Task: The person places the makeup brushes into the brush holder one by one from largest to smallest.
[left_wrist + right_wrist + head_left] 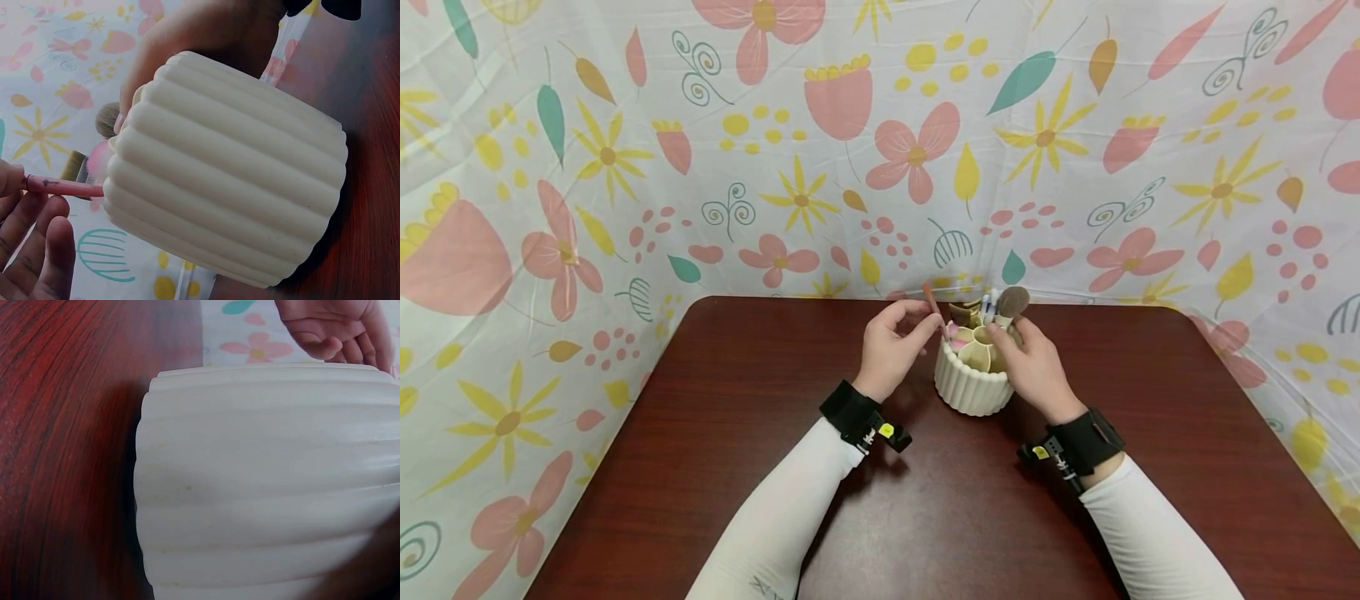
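A cream fluted organizer cup (974, 385) with round compartments stands on the table. My left hand (891, 343) is at its left rim and pinches a slim pink stick (62, 187) with dark marks on it. The stick's orange-tinted upper end (930, 293) rises above my fingers, and its lower end meets the cup's rim. My right hand (1034, 367) grips the cup's right side, thumb at the rim. Inside the cup are a fluffy makeup brush (1012, 302), blue-and-white sticks (988, 307), a gold-toned item (964, 313) and something pink (956, 342).
The dark red-brown table (760, 375) reaches back to a white cloth (850, 167) printed with flowers and leaves. Black bands with small cameras sit on both wrists, the left band (852, 414) close to the tabletop.
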The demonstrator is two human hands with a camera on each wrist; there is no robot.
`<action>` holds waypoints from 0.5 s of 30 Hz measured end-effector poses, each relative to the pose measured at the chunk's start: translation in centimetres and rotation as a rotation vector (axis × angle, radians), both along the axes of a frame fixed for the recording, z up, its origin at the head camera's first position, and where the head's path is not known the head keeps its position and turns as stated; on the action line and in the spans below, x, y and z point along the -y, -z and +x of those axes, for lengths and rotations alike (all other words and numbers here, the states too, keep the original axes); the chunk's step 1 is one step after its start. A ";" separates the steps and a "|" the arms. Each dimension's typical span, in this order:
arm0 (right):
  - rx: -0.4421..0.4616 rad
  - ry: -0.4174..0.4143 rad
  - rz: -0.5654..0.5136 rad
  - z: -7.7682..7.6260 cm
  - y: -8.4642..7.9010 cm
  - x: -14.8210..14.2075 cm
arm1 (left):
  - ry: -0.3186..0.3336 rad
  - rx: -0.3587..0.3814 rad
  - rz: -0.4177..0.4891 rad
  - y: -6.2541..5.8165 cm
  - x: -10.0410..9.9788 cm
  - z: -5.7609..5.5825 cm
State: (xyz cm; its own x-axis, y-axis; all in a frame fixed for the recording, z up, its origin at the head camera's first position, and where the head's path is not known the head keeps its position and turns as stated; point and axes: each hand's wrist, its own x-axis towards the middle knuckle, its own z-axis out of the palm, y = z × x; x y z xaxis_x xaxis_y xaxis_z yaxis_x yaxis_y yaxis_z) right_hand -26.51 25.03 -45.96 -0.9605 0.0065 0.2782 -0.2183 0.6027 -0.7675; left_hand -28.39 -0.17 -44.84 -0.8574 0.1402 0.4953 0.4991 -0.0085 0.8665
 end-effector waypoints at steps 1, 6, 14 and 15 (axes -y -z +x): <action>-0.001 0.001 0.001 0.0 0.0 0.0 | -0.001 0.002 -0.004 0.0 0.0 0.0; -0.003 0.000 -0.001 0.0 0.0 0.0 | -0.015 -0.057 -0.062 0.2 -0.3 0.1; 0.000 -0.005 -0.013 0.0 -0.1 0.0 | -0.053 -0.240 -0.263 0.7 -0.8 0.0; 0.001 -0.005 -0.013 0.1 -0.1 0.1 | -0.070 -0.254 -0.295 0.8 -0.8 0.0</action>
State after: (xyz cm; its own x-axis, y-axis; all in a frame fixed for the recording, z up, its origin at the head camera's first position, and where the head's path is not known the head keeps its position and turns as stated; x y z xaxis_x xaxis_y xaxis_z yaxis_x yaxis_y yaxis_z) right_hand -26.45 24.98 -45.84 -0.9608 0.0058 0.2773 -0.2203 0.5914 -0.7757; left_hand -28.36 0.62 -45.60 -0.7251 0.2542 0.6400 0.6886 0.2640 0.6754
